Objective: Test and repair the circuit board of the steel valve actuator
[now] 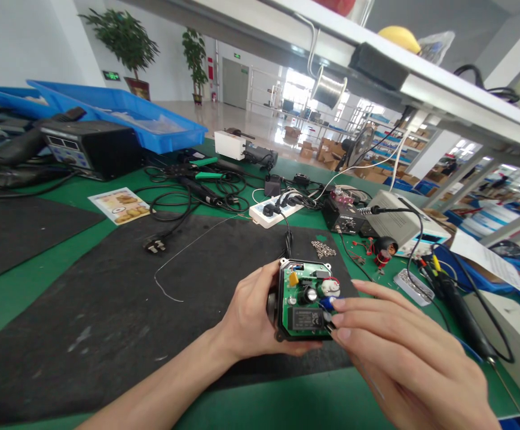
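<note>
Two-handed, held an open black housing [281,298] with a green circuit board [290,286] between the hands, above the counter [296,400]. Wrapped the left hand [253,316] around the near side and underneath. Bent the right hand [407,346] in to the board's opposite edge, at a blue component [327,303]; could not be read with certainty as pinching or merely touching.

Looked light enough for one palm, stiff and boxy, perhaps slightly slick along the walls. Seemed more fragile on top, around the capacitor [309,294], the black module [305,319] and the thin red wire [333,280]. Called, by judgement, for a firm hold low on the side walls, away from the mounted parts, with only light fingertip contact above.

Hid most of the underside behind the left palm and the board's lower corner behind the right fingertips. Left the module's printing too small to read. Showed a thin pale strand [378,387] below the right hand, too blurred to identify. Cut off the right wrist at the frame's lower edge.
</note>
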`<state>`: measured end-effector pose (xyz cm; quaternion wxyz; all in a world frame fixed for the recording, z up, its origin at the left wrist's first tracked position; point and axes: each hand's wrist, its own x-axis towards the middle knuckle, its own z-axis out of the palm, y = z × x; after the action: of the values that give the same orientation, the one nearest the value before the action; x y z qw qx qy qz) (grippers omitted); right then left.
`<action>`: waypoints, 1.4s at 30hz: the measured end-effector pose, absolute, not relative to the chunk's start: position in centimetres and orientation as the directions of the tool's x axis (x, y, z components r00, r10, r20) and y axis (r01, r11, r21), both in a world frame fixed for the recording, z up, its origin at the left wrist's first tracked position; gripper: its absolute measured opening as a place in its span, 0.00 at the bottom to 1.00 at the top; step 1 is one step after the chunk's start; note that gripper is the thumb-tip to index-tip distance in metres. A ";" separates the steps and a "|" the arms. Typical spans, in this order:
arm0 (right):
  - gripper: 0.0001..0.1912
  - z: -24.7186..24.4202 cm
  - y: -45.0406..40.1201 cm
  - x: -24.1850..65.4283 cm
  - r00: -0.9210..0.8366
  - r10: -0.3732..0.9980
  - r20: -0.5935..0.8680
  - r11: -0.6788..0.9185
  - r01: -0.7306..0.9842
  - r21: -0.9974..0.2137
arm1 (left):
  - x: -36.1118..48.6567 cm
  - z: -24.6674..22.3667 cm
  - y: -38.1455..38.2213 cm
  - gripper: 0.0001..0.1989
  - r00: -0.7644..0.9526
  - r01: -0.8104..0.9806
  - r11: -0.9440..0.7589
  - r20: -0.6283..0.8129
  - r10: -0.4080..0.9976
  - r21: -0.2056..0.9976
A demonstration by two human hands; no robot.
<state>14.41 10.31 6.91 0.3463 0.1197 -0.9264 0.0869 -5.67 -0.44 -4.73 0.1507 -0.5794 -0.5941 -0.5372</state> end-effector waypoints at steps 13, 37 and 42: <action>0.10 6.3 9.3 14.9 -0.686 -0.130 0.716 0.989 -0.137 0.048 | -5.7 -4.7 -0.6 0.55 -0.297 0.826 -0.260 0.777 0.555 0.501; 0.18 4.6 9.6 15.9 -0.717 -0.115 0.688 0.987 -0.162 -0.004 | -5.6 -4.4 -0.6 0.54 -0.300 0.809 -0.266 0.758 0.580 0.524; 0.18 4.8 9.5 15.7 -0.704 -0.106 0.702 0.988 -0.157 -0.008 | -5.6 -4.6 -0.7 0.55 -0.296 0.817 -0.260 0.761 0.577 0.515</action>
<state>15.73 9.52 4.84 0.3778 0.0713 -0.9225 0.0336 -5.61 -0.69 -4.59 0.1115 -0.5825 -0.5981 -0.5390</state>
